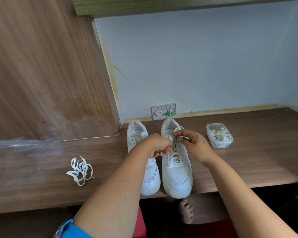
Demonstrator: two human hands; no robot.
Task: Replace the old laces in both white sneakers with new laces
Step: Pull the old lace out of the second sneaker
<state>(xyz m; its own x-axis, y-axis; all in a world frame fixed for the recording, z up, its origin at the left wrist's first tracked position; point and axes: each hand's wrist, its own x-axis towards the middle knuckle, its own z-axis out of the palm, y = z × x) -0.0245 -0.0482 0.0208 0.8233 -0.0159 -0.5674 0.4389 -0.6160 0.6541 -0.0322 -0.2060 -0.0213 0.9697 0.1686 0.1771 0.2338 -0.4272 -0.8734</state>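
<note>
Two white sneakers sit side by side, toes toward the viewer, on a dark wood-grain desk (248,152) set against a pale blue wall (196,57). Over the right sneaker (176,177), the left hand (157,145) curls round its lace (175,152); the right hand (194,143) pinches the lace near the tongue. The left sneaker (150,176) has no lace. A loose lace (80,170) lies far left; a clear tub of laces (219,137) sits right.
</note>
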